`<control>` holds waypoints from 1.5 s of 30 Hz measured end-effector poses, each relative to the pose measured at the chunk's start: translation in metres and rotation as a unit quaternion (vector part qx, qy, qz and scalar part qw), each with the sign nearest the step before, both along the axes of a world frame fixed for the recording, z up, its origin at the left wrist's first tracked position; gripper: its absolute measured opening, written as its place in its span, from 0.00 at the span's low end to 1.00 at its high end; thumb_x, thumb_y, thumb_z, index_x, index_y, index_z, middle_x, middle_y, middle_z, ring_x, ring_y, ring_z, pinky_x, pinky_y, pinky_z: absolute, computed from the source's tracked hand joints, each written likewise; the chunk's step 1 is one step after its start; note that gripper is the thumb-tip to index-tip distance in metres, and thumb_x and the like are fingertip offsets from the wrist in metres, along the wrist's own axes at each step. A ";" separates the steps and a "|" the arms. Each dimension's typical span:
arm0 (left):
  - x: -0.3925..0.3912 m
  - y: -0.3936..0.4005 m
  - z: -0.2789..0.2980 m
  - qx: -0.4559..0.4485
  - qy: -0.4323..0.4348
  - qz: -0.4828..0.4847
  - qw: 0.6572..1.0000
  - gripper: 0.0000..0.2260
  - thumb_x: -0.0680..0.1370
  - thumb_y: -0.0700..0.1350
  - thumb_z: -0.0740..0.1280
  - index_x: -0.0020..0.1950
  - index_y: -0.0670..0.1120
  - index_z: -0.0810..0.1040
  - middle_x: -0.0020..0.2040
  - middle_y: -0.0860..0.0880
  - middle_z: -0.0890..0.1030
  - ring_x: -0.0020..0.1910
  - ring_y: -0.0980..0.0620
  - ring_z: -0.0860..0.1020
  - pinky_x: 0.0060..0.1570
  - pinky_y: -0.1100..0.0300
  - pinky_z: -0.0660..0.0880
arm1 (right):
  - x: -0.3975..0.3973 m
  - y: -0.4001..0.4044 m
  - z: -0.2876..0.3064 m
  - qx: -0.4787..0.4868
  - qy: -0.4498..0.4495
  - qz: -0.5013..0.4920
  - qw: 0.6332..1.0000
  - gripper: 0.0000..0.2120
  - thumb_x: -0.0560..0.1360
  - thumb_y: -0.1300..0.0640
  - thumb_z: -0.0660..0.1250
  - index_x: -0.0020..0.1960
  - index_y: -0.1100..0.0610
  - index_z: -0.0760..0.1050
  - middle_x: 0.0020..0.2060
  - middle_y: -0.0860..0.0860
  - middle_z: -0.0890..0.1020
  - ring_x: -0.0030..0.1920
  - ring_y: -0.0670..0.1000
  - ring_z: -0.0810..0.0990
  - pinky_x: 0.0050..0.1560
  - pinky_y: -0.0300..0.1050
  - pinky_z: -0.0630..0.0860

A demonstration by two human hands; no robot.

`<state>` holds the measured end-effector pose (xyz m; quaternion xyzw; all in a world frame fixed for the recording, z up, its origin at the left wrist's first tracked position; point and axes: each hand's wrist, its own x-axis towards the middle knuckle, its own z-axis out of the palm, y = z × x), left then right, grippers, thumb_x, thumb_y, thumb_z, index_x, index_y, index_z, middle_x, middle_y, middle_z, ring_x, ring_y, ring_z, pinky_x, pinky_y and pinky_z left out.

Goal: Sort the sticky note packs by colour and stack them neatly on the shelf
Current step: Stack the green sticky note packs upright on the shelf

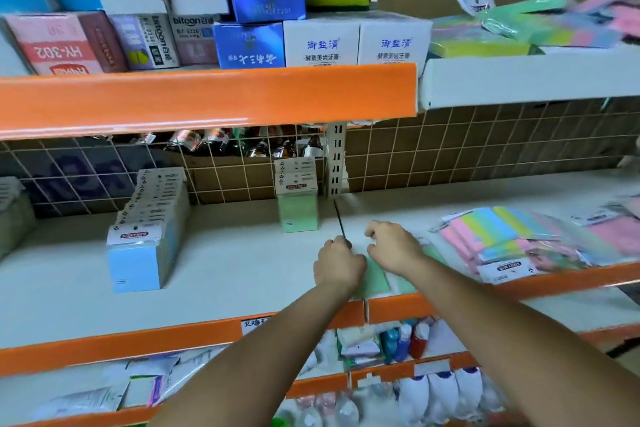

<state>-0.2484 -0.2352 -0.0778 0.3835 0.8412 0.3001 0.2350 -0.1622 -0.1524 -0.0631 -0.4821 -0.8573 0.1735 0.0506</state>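
Both hands are over green sticky note packs lying flat at the front of the middle shelf. My left hand and my right hand have their fingers curled down onto the packs. A row of blue packs stands upright on the left. A short row of green packs stands upright at the back centre. A loose heap of multicoloured packs lies on the right of the shelf.
Above, an orange-edged shelf carries toothpaste boxes, and a white shelf to its right holds more coloured packs. A wire grid backs the middle shelf, with an upright post at the centre. Lower shelves hold bottles and packets.
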 end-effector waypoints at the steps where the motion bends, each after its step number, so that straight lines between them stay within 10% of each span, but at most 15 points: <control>1: 0.009 0.003 0.001 0.009 -0.026 -0.008 1.000 0.16 0.76 0.44 0.63 0.63 0.43 0.71 0.60 0.43 0.76 0.59 0.43 0.75 0.55 0.54 0.72 | 0.009 0.002 0.003 0.003 -0.020 -0.011 1.000 0.15 0.75 0.58 0.63 0.61 0.53 0.73 0.60 0.54 0.78 0.57 0.58 0.77 0.51 0.47 0.74; 13: 0.042 0.020 -0.012 -0.020 -0.166 -0.030 0.985 0.04 0.75 0.38 0.63 0.39 0.42 0.74 0.38 0.45 0.77 0.45 0.43 0.76 0.45 0.57 0.72 | 0.067 0.006 0.001 -0.098 -0.102 -0.161 0.977 0.31 0.77 0.54 0.61 0.76 0.62 0.55 0.67 0.60 0.72 0.65 0.58 0.73 0.52 0.44 0.72; 20: 0.034 0.019 -0.014 -0.010 -0.248 -0.022 0.968 0.11 0.73 0.36 0.66 0.30 0.42 0.73 0.28 0.45 0.74 0.30 0.46 0.72 0.36 0.59 0.69 | 0.050 0.005 0.001 -0.137 -0.057 -0.189 0.971 0.23 0.72 0.53 0.73 0.62 0.62 0.72 0.59 0.57 0.79 0.58 0.56 0.78 0.52 0.43 0.74; 33: 0.037 0.023 -0.009 0.048 -0.367 0.098 0.924 0.03 0.69 0.36 0.61 0.41 0.41 0.69 0.33 0.42 0.73 0.31 0.47 0.69 0.34 0.59 0.65 | 0.025 0.005 0.022 -0.106 -0.016 -0.218 0.970 0.11 0.72 0.58 0.67 0.53 0.59 0.71 0.46 0.55 0.76 0.45 0.55 0.76 0.26 0.38 0.62; 39: -0.007 0.016 -0.010 0.078 -0.295 0.171 0.937 0.15 0.70 0.36 0.64 0.56 0.35 0.74 0.54 0.34 0.78 0.54 0.36 0.78 0.50 0.48 0.76 | -0.014 -0.004 0.021 -0.138 0.064 -0.149 0.977 0.17 0.73 0.59 0.68 0.61 0.59 0.71 0.53 0.56 0.78 0.50 0.57 0.77 0.36 0.40 0.68; 45: -0.053 -0.005 -0.007 0.124 -0.166 0.165 0.964 0.14 0.73 0.34 0.61 0.54 0.48 0.68 0.55 0.40 0.76 0.48 0.41 0.78 0.44 0.54 0.75 | -0.062 -0.023 0.005 -0.145 0.170 -0.110 0.969 0.16 0.73 0.66 0.65 0.56 0.53 0.66 0.50 0.54 0.76 0.47 0.56 0.76 0.41 0.44 0.73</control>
